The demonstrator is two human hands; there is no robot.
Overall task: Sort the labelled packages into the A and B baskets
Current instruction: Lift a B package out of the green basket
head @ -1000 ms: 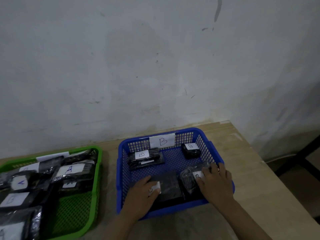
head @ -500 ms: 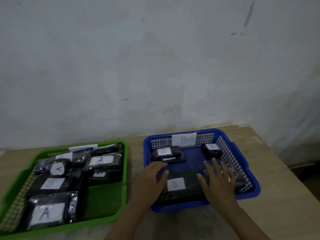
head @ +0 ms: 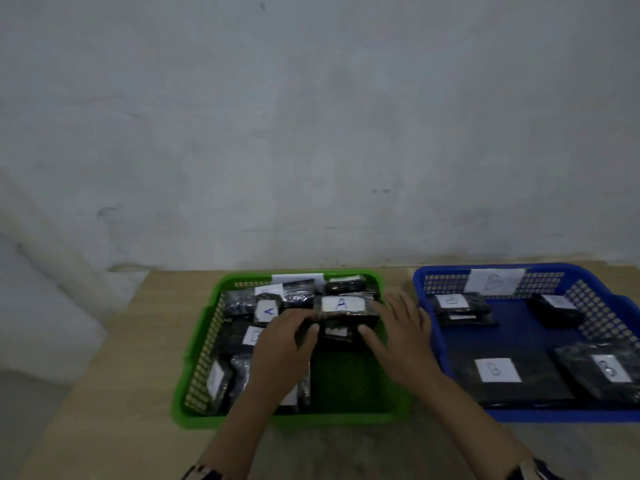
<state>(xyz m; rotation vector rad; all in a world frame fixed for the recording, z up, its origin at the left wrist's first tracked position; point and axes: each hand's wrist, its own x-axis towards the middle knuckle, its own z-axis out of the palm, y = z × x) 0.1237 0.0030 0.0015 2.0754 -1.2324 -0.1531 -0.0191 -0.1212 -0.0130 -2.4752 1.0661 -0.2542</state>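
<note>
Both hands reach into the green basket (head: pixel 202 344). The left hand (head: pixel 282 344) curls its fingers over the near left end of a black package labelled A (head: pixel 343 306), and the right hand (head: pixel 398 336) lies with fingers spread at the package's right end, thumb touching its near edge. More black packages are piled in the green basket's left and far parts. Just to the right, the blue basket (head: pixel 436 336) holds four packages labelled B on the wooden table (head: pixel 104 410)
</note>
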